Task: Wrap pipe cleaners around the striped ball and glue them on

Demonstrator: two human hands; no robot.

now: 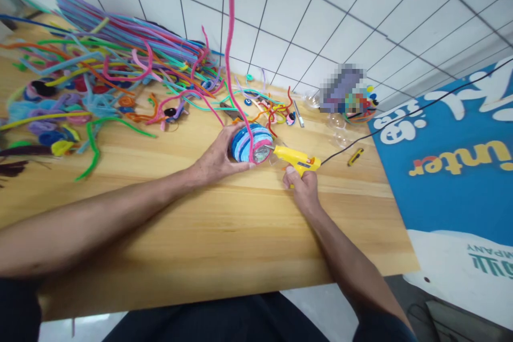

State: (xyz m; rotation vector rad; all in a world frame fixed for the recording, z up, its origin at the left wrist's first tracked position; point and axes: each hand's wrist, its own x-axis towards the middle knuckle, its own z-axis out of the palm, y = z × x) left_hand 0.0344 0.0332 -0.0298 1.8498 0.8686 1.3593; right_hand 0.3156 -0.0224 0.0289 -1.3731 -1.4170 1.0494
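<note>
My left hand [218,157] is closed around a ball [241,144] wrapped in blue, light blue and pink pipe cleaner. A bare, clear patch shows on the ball's right side, ringed by pink. From that ring a long pink pipe cleaner [230,48] rises upward, its far end free. In my right hand [303,186] is a yellow glue gun [296,158], gripped by its handle. The gun's nozzle points left and meets the ball near the edge of the bare patch; whether glue is coming out is too small to tell.
Bundled pipe cleaners [132,32] lie along the wall at the back left, with loose coloured pieces [60,101] in front. A yellow cutter knife [355,157] rests at right beside the gun's black cord [360,138]. A blue printed board [449,171] borders the wooden table [224,246].
</note>
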